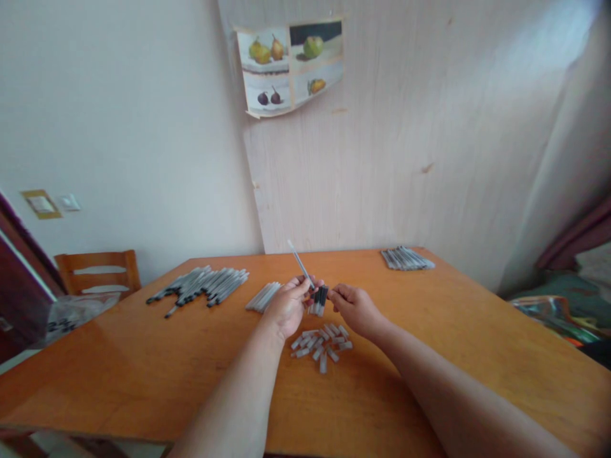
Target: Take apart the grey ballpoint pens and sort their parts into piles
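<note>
Above the middle of the table, my left hand (289,308) is closed on a slim pen (300,262), tilted with its pale end up and to the left. My right hand (356,310) is just to the right, thumb and fingers pinched near the pen's lower end; whatever they grip is too small to make out. Several black-and-clear pen pieces (319,301) lie side by side between the hands, partly covered by my left fingers. Closer to me is a loose heap of clear pen caps (323,343). White tubes (261,297) lie in a row beside my left hand, partly hidden by it.
A spread of pens with dark ends (200,285) covers the table's left side. More pens (405,258) are stacked at the back right corner of the wooden table (458,356). Behind stands a wall with fruit pictures (290,69). A chair (98,270) and plastic bag (81,312) are left.
</note>
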`<state>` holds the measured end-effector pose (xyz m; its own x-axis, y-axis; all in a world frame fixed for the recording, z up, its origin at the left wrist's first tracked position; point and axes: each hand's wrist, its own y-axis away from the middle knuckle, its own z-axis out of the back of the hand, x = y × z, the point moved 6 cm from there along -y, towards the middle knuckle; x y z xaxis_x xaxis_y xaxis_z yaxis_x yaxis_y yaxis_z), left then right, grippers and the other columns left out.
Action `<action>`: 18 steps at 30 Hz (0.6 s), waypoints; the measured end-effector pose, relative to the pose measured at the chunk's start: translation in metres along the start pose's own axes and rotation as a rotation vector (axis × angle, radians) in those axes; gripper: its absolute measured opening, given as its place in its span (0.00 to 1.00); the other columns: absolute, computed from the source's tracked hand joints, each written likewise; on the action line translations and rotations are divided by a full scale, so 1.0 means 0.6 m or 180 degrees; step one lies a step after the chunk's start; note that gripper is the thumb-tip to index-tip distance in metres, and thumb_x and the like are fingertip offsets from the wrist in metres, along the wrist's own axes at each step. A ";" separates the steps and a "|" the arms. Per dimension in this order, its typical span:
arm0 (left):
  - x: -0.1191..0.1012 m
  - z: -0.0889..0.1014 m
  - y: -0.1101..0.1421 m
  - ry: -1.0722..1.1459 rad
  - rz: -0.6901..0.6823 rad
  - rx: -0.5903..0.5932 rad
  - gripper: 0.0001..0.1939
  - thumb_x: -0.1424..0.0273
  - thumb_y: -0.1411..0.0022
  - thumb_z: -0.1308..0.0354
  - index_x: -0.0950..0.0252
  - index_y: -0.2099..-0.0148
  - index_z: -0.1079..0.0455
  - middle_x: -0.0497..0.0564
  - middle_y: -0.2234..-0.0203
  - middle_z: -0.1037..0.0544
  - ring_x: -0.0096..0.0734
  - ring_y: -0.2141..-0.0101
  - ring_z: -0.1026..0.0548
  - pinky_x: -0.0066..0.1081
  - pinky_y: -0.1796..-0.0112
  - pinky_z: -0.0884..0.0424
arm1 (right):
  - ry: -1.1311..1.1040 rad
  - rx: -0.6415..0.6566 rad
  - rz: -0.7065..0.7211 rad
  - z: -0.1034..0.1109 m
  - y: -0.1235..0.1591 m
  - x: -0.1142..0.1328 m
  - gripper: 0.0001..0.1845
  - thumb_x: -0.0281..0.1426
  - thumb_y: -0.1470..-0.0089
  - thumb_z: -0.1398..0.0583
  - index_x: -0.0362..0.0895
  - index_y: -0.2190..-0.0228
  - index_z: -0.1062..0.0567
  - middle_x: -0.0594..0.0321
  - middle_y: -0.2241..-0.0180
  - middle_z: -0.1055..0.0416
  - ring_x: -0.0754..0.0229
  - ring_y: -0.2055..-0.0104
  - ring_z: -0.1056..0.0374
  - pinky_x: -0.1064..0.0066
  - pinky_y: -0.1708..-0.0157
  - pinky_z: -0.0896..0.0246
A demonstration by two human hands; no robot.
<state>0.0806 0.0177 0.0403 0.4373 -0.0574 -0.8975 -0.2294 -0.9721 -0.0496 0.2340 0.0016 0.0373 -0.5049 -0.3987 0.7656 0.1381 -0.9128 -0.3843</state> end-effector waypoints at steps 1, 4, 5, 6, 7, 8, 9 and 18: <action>-0.001 -0.003 0.001 -0.0004 -0.0020 0.0041 0.09 0.69 0.43 0.38 0.65 0.60 0.31 0.55 0.61 0.21 0.29 0.62 0.25 0.27 0.65 0.35 | -0.0233 0.0069 -0.0096 -0.004 0.000 -0.001 0.19 0.43 0.41 0.48 0.44 0.76 0.31 0.65 0.79 0.33 0.65 0.77 0.40 0.74 0.76 0.49; 0.001 -0.011 0.003 -0.0018 -0.0046 0.0123 0.09 0.69 0.43 0.37 0.65 0.60 0.31 0.55 0.60 0.22 0.31 0.61 0.25 0.29 0.64 0.34 | -0.0954 0.0285 -0.0322 -0.013 0.005 0.005 0.20 0.45 0.42 0.48 0.43 0.75 0.31 0.65 0.78 0.33 0.66 0.78 0.40 0.74 0.77 0.47; 0.002 -0.013 0.004 -0.0021 -0.0039 0.0151 0.09 0.68 0.43 0.37 0.64 0.60 0.31 0.55 0.59 0.22 0.32 0.61 0.25 0.29 0.64 0.34 | -0.1172 0.0363 -0.0379 -0.016 0.007 0.009 0.20 0.46 0.42 0.48 0.43 0.74 0.31 0.64 0.77 0.32 0.66 0.78 0.40 0.75 0.77 0.46; 0.004 -0.016 0.004 -0.0026 -0.0030 0.0186 0.09 0.68 0.43 0.37 0.64 0.60 0.30 0.55 0.59 0.22 0.32 0.61 0.25 0.29 0.64 0.34 | -0.1367 0.0437 -0.0419 -0.018 0.010 0.014 0.21 0.47 0.42 0.48 0.42 0.73 0.30 0.64 0.77 0.32 0.67 0.78 0.40 0.75 0.78 0.47; 0.006 -0.019 0.005 -0.0036 -0.0026 0.0229 0.09 0.68 0.44 0.37 0.64 0.60 0.29 0.55 0.58 0.22 0.32 0.61 0.26 0.29 0.65 0.34 | -0.1539 0.0501 -0.0453 -0.020 0.012 0.019 0.22 0.47 0.43 0.47 0.42 0.73 0.30 0.63 0.76 0.31 0.67 0.78 0.40 0.75 0.79 0.47; 0.007 -0.021 0.006 -0.0047 -0.0029 0.0275 0.10 0.68 0.44 0.36 0.65 0.60 0.29 0.55 0.58 0.22 0.32 0.61 0.26 0.29 0.65 0.35 | -0.1701 0.0551 -0.0481 -0.021 0.014 0.023 0.22 0.48 0.43 0.47 0.42 0.73 0.30 0.63 0.76 0.31 0.67 0.78 0.40 0.75 0.79 0.48; 0.009 -0.024 0.006 -0.0065 -0.0034 0.0328 0.10 0.68 0.45 0.36 0.65 0.60 0.28 0.55 0.58 0.22 0.31 0.63 0.26 0.28 0.65 0.35 | -0.1853 0.0585 -0.0503 -0.022 0.016 0.025 0.23 0.49 0.44 0.46 0.42 0.72 0.30 0.63 0.76 0.30 0.67 0.78 0.40 0.76 0.80 0.48; 0.012 -0.027 0.005 0.0060 -0.0059 0.0332 0.10 0.69 0.45 0.35 0.65 0.60 0.27 0.55 0.57 0.23 0.30 0.62 0.26 0.29 0.63 0.33 | -0.2559 0.0757 -0.0760 -0.029 0.022 0.025 0.21 0.48 0.48 0.40 0.42 0.75 0.31 0.67 0.79 0.33 0.70 0.82 0.43 0.76 0.81 0.50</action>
<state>0.0971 0.0108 0.0409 0.4583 -0.0449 -0.8876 -0.3099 -0.9441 -0.1122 0.2136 -0.0146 0.0347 0.1991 -0.0540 0.9785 0.3247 -0.9384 -0.1178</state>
